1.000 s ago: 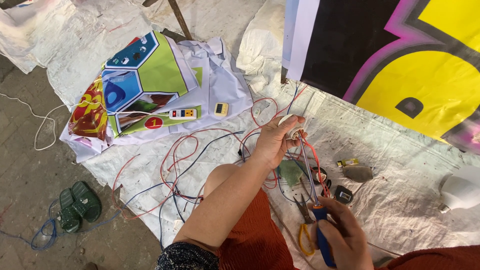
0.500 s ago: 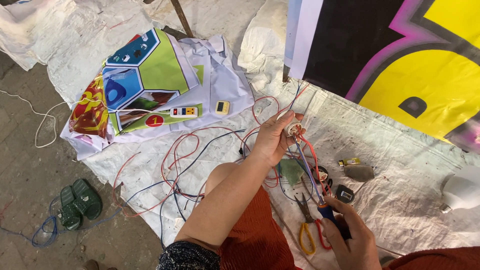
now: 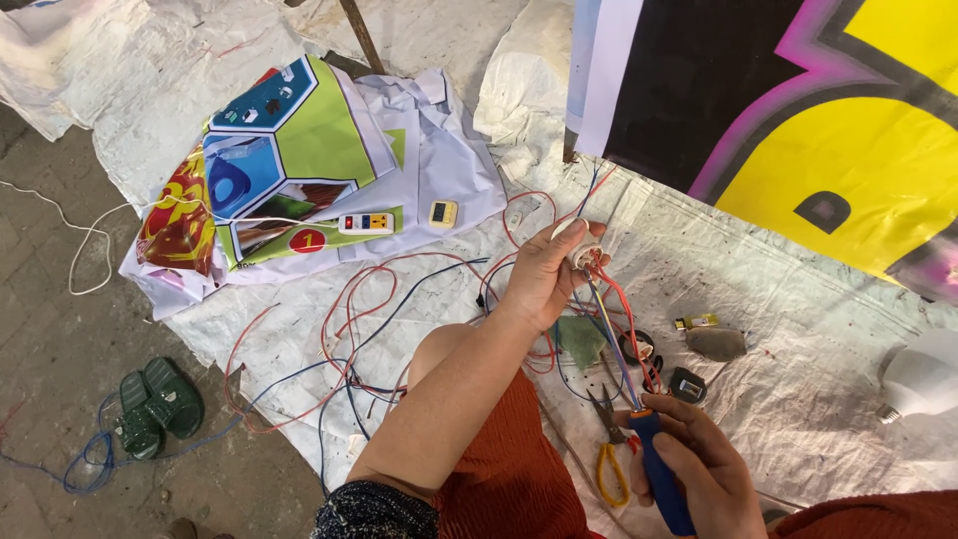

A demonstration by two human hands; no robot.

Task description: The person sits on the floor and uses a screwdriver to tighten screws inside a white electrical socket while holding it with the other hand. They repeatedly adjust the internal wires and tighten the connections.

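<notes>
Right now my left hand (image 3: 544, 279) is raised in front of me, fingers curled and pinching a small white lamp socket (image 3: 579, 245) at the fingertips, with red and blue wires (image 3: 609, 319) trailing down from it. My right hand (image 3: 699, 474) is wrapped firmly around the blue handle of a screwdriver (image 3: 659, 469), whose thin shaft runs up along the wires toward the socket. I cannot tell whether the tip actually sits in a screw; it is too small to see.

To do this well, I think I should keep the socket steady between my fingertips, turn its terminal side toward my eyes, and hold the loose wires clear so the blade does not slip off onto a finger. Light pressure and slow turns seem wise, since the part is small and held in the air.

I am sitting on a white woven sheet (image 3: 798, 399) spread on the ground. Yellow-handled pliers (image 3: 609, 454) lie just beside my right hand. More red and blue wire (image 3: 339, 339) loops across the sheet to my left. A white bulb (image 3: 918, 379) rests at the right edge, well apart. Further off lie a crumpled printed banner (image 3: 279, 170), with a small white switch box (image 3: 365, 223) on it, and a large yellow, black and pink banner (image 3: 798, 110) stands behind. Green sandals (image 3: 155, 404) sit on the bare floor.
</notes>
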